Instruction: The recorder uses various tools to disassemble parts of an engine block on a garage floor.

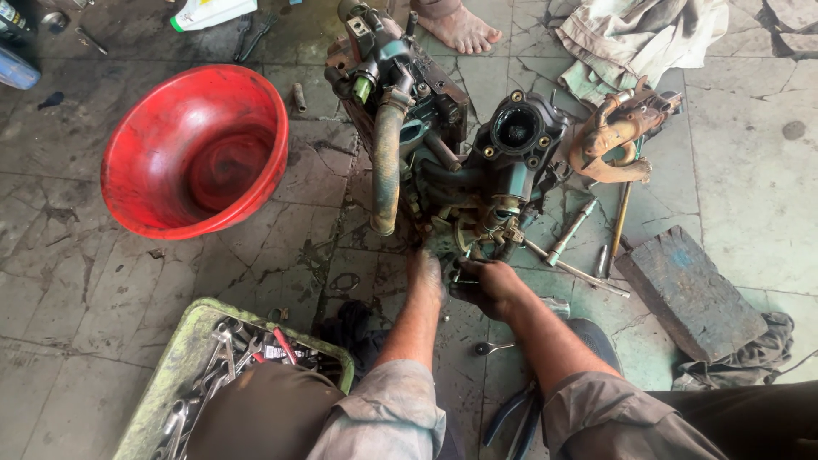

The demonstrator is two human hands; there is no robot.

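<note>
The left hand (pixel 424 274) lies flat, fingers extended, pressed against the near base of the engine assembly (pixel 452 145); it grips nothing. The right hand (pixel 487 285) is curled at the same lower edge, beside the left; whether it pinches a small part or tool cannot be told, as the fingers hide it. The assembly stands on the cracked tile floor (pixel 111 281) at centre, slightly far from the person. Judged from its cast metal body, it is heavy and rigid, and its oily film likely makes it slippery. The soundest holds appear to be the solid housing and the round flanged port (pixel 516 128); the ribbed rubber hose (pixel 385 170) on the left side is flexible and would be a poor hold. Further out: a red basin (pixel 198 149) far left, a green tool tray (pixel 175 375) near left, a wooden block (pixel 688 294) right, 1 rusty bracket (pixel 615 140) far right, pliers (pixel 511 417) near.
</note>
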